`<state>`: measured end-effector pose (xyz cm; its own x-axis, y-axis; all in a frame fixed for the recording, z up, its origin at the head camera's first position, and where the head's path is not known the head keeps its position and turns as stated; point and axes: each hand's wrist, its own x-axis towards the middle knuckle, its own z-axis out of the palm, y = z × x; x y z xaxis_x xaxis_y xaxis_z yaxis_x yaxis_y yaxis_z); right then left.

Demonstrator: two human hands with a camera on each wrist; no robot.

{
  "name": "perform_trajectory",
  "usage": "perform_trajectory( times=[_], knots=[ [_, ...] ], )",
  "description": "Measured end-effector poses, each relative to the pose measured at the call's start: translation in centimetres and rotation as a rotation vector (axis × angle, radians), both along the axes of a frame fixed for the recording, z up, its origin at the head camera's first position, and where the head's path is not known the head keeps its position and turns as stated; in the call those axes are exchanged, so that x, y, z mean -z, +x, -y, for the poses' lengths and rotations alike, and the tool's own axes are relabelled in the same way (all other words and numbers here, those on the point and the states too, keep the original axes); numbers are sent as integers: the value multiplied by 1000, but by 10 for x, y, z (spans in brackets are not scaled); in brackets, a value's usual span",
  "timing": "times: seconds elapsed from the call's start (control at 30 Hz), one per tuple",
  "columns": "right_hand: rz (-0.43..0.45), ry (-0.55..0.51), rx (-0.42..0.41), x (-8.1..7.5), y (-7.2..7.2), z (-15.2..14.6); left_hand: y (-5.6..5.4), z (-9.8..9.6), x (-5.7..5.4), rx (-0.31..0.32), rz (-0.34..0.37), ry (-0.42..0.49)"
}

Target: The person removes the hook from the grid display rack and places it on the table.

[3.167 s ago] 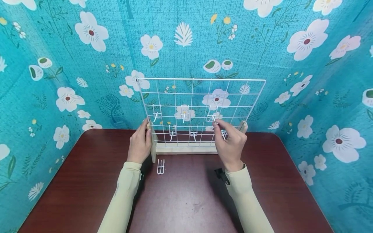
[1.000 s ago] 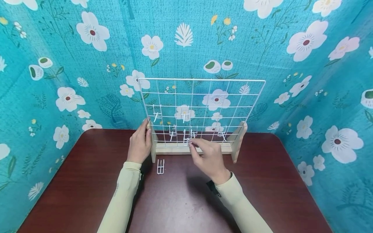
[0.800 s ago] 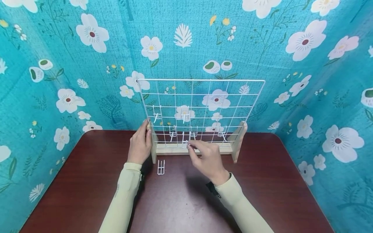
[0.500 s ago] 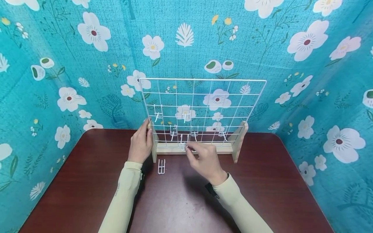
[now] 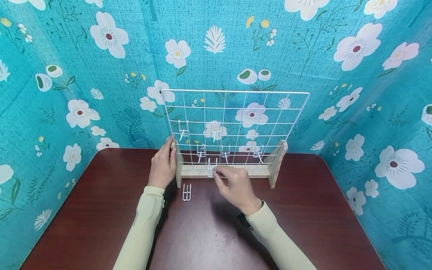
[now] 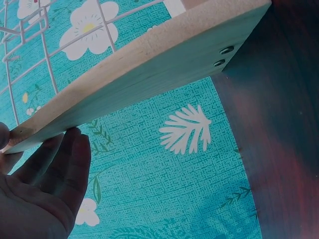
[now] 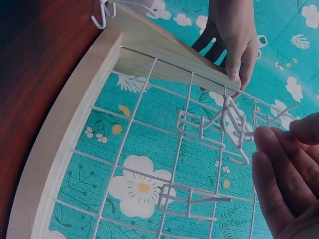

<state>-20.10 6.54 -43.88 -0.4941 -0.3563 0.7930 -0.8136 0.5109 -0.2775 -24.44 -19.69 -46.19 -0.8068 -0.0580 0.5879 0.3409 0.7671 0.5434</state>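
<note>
A white wire grid panel (image 5: 233, 108) stands in a wooden base (image 5: 233, 172) with a wooden upright at each side. My left hand (image 5: 162, 165) grips the top of the left upright (image 6: 99, 89), thumb in front and fingers on the outer face. My right hand (image 5: 236, 185) pinches a white wire hook (image 5: 210, 172) by its prong, in front of the grid's lower middle. That hook (image 7: 237, 124) hangs off the grid in the right wrist view. Several like hooks sit on the wires, among them an upper-left hook (image 5: 182, 132) and a lower-right hook (image 5: 258, 155).
Another white hook (image 5: 186, 192) lies on the dark red-brown table (image 5: 101, 210), near the left upright's foot. A teal flowered cloth (image 5: 135, 45) hangs behind the table and along both sides.
My right hand took the hook off the grid's upper right and brought it down and left, then drew it slightly lower toward me. My left hand has stayed on the upright.
</note>
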Motion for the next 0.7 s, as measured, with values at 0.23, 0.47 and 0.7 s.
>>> perform_trajectory(
  times=[0.23, 0.47, 0.7],
  knots=[
    [16, 8, -20, 4, 0, 3, 0, 0, 0, 4, 15, 5],
    [50, 35, -9, 6, 0, 6, 0, 1, 0, 1, 11, 9],
    [62, 62, -5, 11, 0, 8, 0, 0, 1, 3, 1, 10]
  ],
)
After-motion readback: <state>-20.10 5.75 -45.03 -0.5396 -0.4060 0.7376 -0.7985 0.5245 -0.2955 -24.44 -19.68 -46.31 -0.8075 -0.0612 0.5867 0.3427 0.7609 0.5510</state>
